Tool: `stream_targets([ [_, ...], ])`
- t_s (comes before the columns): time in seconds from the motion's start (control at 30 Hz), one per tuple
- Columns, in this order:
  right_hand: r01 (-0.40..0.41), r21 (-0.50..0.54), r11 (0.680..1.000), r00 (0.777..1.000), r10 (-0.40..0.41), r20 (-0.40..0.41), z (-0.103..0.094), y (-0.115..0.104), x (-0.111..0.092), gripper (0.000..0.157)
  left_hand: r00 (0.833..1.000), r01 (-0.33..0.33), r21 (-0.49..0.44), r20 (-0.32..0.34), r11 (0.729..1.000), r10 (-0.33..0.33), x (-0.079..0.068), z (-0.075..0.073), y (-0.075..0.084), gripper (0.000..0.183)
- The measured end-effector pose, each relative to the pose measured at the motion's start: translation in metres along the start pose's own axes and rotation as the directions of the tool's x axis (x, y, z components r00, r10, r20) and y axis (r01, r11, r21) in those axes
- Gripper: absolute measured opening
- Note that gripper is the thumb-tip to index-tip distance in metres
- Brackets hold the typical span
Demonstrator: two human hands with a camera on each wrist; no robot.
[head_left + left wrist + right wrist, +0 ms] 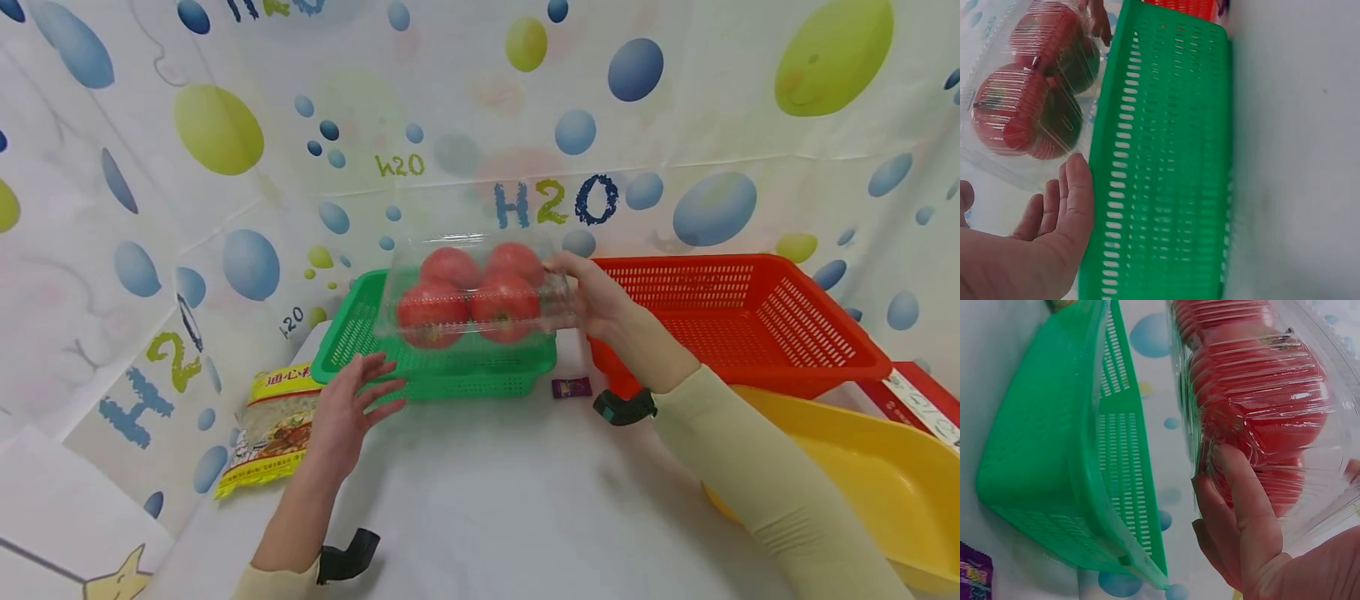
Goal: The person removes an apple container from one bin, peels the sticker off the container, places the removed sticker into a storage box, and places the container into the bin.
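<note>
My right hand [594, 293] grips the right end of a clear plastic box of tomatoes [468, 292], its fingers curled under the edge in the right wrist view. Several red tomatoes [1254, 394] show through the ribbed plastic. The box hangs tilted above a green basket [435, 385], overlapping its back part in the head view. My left hand [348, 408] has its fingers spread in front of the basket's left corner and holds nothing. In the left wrist view the left fingertips [1076, 164] are just below the box's lower edge, beside the basket rim.
A yellow bag of food [273, 425] leans left of the green basket. Between the baskets lies a small purple packet [572, 388]. A red basket [750, 367] stands at the right, with a yellow basin [862, 467] before it and a red-and-white box [918, 400] beyond.
</note>
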State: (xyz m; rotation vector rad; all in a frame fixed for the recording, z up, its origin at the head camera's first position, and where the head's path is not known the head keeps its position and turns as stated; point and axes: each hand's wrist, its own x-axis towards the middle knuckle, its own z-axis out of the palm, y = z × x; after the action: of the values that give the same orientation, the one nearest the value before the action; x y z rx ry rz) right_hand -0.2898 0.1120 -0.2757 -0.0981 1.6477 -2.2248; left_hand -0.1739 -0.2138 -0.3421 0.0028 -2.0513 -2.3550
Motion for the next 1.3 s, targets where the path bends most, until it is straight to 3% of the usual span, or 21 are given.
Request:
stream_targets([
  [0.2, -0.007, -0.023, 1.0, 1.0, 0.007, 0.002, 0.002, -0.007, 0.017, 0.028, 0.994, 0.099, 0.018, -0.044, 0.995, -0.098, 0.005, -0.012, -0.01, 0.055],
  [0.47, -0.026, 0.02, 0.999, 1.0, 0.026, -0.011, 0.008, -0.003, 0.04, 0.034, 0.984, 0.151, -0.008, -0.099, 0.988, -0.151, 0.006, -0.027, -0.019, 0.044],
  [0.73, 0.001, 0.011, 1.0, 1.0, -0.001, -0.025, 0.018, 0.007, 0.063, 0.036, 0.971, 0.179, -0.065, -0.151, 0.982, -0.187, 0.011, -0.03, -0.028, 0.041],
  [0.87, -0.012, 0.009, 1.0, 1.0, 0.012, -0.025, 0.022, 0.012, 0.073, 0.041, 0.965, 0.165, -0.162, -0.177, 0.973, -0.193, 0.013, -0.029, -0.033, 0.034],
  [0.97, -0.026, 0.014, 1.0, 1.0, 0.026, -0.013, 0.024, 0.015, 0.081, 0.046, 0.961, 0.137, -0.268, -0.197, 0.954, -0.193, 0.014, -0.028, -0.035, 0.027],
  [1.1, -0.036, 0.007, 0.999, 0.999, 0.036, -0.003, 0.027, 0.017, 0.089, 0.051, 0.955, 0.115, -0.402, -0.208, 0.908, -0.213, 0.017, -0.027, -0.035, 0.026],
  [1.3, -0.043, -0.019, 0.999, 0.999, 0.043, -0.016, 0.025, 0.019, 0.099, 0.052, 0.945, 0.107, -0.523, -0.211, 0.845, -0.25, 0.023, -0.024, -0.033, 0.035],
])
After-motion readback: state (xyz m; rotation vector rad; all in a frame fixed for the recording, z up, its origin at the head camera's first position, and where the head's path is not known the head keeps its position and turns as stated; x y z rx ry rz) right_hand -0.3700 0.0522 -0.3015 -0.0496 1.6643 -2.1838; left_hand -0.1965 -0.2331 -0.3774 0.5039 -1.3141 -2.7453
